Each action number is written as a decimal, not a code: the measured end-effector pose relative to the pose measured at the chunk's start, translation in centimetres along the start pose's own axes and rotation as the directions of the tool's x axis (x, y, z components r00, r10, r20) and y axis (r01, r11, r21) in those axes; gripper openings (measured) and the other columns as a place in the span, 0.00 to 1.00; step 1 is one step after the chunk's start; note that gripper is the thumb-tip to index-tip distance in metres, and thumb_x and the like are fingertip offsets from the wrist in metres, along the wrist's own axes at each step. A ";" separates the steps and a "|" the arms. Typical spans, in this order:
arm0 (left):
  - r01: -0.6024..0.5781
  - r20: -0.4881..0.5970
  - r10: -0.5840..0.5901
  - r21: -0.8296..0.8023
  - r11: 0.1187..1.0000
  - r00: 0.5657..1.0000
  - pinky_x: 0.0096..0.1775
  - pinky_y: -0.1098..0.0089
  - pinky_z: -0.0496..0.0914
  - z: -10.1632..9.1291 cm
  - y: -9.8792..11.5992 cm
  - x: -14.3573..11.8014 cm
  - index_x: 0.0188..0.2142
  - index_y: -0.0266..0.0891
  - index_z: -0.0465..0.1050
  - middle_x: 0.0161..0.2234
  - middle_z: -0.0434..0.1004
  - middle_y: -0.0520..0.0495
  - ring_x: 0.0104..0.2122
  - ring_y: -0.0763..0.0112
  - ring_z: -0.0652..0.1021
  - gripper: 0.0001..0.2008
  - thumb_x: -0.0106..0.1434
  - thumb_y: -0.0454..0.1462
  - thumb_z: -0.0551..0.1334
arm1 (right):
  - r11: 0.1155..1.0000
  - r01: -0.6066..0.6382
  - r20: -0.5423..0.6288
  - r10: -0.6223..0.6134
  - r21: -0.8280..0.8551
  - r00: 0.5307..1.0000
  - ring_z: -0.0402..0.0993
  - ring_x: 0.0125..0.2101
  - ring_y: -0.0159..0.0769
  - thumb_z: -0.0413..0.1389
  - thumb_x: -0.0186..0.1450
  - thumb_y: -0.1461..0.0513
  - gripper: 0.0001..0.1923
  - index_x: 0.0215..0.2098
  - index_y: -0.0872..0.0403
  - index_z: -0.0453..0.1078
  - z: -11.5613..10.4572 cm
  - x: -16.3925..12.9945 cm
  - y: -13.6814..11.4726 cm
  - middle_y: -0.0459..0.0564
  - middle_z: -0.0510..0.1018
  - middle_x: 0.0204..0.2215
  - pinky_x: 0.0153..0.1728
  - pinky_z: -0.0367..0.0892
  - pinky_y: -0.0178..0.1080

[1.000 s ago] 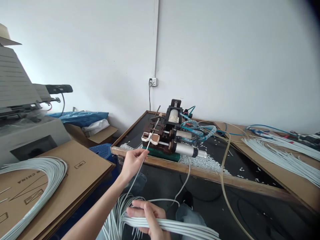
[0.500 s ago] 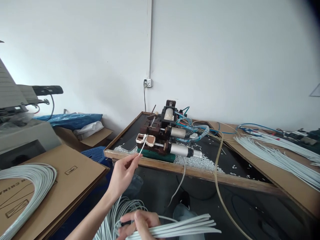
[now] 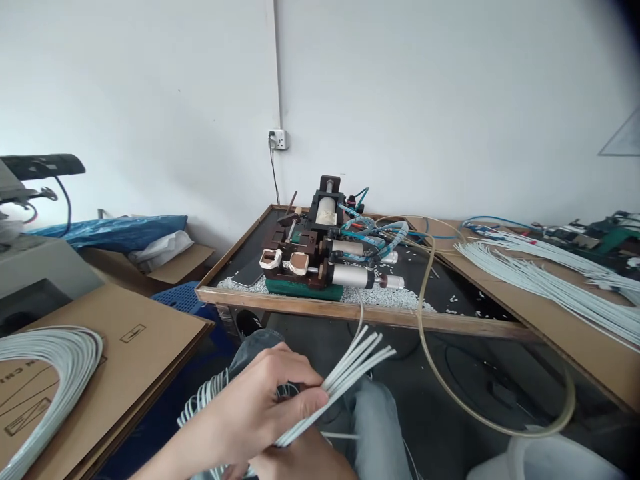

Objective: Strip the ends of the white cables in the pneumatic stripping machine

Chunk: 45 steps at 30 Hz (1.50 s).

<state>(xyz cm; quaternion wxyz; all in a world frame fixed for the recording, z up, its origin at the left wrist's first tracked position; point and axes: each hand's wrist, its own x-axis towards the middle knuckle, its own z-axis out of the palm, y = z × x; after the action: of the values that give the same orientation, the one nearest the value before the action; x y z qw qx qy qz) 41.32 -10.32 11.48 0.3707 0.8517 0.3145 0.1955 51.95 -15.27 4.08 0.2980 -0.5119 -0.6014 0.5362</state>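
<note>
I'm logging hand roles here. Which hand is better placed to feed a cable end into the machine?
Probably the left hand: it lies uppermost, gripping the cable bundle near its ends, which point toward the machine. The right hand lies beneath.

Left hand (image 3: 260, 400) curled closed above right hand (image 3: 305, 460), touching.

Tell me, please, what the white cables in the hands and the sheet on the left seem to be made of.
White cables: probably plastic-sheathed; smooth, matte, bending in loops.
Sheet: corrugated cardboard, apparently; matte brown, printed marks, layered edges.
Both the left hand and the right hand grip the cables.
</note>
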 end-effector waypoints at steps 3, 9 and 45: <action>0.037 -0.147 -0.039 -0.012 0.999 0.988 0.39 0.69 0.66 0.5 -0.5 0.2 0.26 0.40 0.73 0.26 0.76 0.50 0.30 0.69 0.73 0.20 0.72 0.43 0.52 | 0.984 -0.080 -0.035 0.087 0.158 0.996 0.76 0.43 0.42 0.57 0.63 0.54 0.11 0.32 0.50 0.78 -0.4 0.3 -0.3 0.47 0.82 0.31 0.43 0.67 0.37; 0.118 -0.408 -0.202 -0.221 0.968 0.890 0.31 0.73 0.69 0.5 -3.2 1.2 0.31 0.38 0.74 0.26 0.75 0.50 0.26 0.70 0.75 0.19 0.71 0.45 0.53 | 0.909 -0.088 -0.174 0.172 0.408 0.970 0.75 0.44 0.50 0.54 0.57 0.35 0.36 0.46 0.54 0.75 0.8 1.2 1.5 0.54 0.80 0.40 0.46 0.67 0.46; 0.159 -0.661 -0.202 -0.125 0.979 0.723 0.24 0.72 0.59 -2.1 -9.0 4.9 0.19 0.38 0.67 0.12 0.60 0.56 0.15 0.75 0.63 0.22 0.67 0.46 0.55 | 0.733 0.011 -0.109 0.086 0.680 0.990 0.79 0.48 0.57 0.55 0.51 0.31 0.41 0.42 0.55 0.80 2.7 2.8 3.8 0.62 0.84 0.42 0.45 0.74 0.49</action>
<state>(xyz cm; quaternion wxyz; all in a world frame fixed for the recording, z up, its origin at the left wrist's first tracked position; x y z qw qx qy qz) 40.16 -1.11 6.55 0.2749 0.6783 0.5021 0.4608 49.75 -13.96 -0.73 0.4926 -0.4145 -0.3329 0.6890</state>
